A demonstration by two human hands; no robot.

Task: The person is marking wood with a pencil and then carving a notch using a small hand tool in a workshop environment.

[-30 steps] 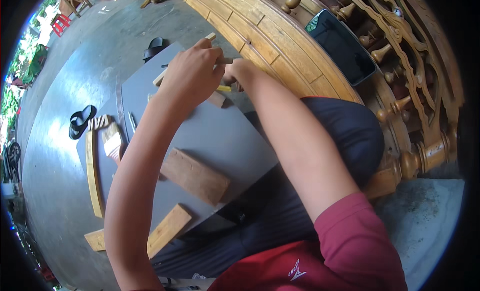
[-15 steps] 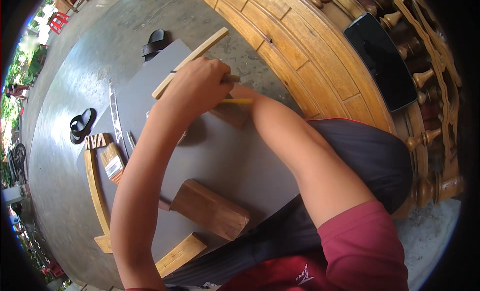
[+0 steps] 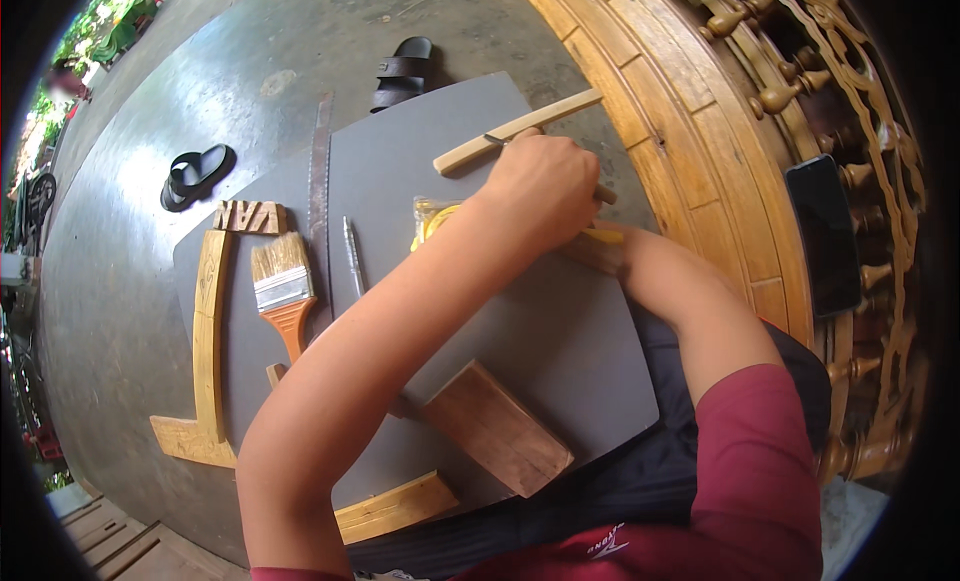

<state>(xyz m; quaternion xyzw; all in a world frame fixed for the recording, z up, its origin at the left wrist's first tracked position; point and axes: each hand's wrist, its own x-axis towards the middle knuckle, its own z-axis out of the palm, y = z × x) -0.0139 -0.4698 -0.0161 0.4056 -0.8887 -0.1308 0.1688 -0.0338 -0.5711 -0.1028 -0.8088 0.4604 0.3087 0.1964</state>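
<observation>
My left hand (image 3: 548,186) is closed over the far right part of a grey board (image 3: 390,171). It grips a slim tool; a thin dark tip (image 3: 494,139) sticks out on one side and a brown end (image 3: 605,194) on the other. That tip meets or overlaps a pale wooden strip (image 3: 470,156) lying slantwise just beyond the hand. My right forearm (image 3: 680,276) comes in from the right, its hand hidden behind the left hand, near a yellow piece (image 3: 605,235) and a brown wooden piece (image 3: 597,256). What my right fingers hold cannot be seen.
On the board are a paintbrush (image 3: 285,291), a pen-like tool (image 3: 353,256), a long metal strip (image 3: 319,171), a yellow item in clear plastic (image 3: 432,219), a brown block (image 3: 500,431) and light wooden pieces (image 3: 208,331). Sandals (image 3: 198,176), a wooden bench (image 3: 690,171) and a phone (image 3: 825,236) surround it.
The view has shifted, so the board and hands appear farther right and more of the left side shows. My left hand keeps its closed grip beside the pale strip.
</observation>
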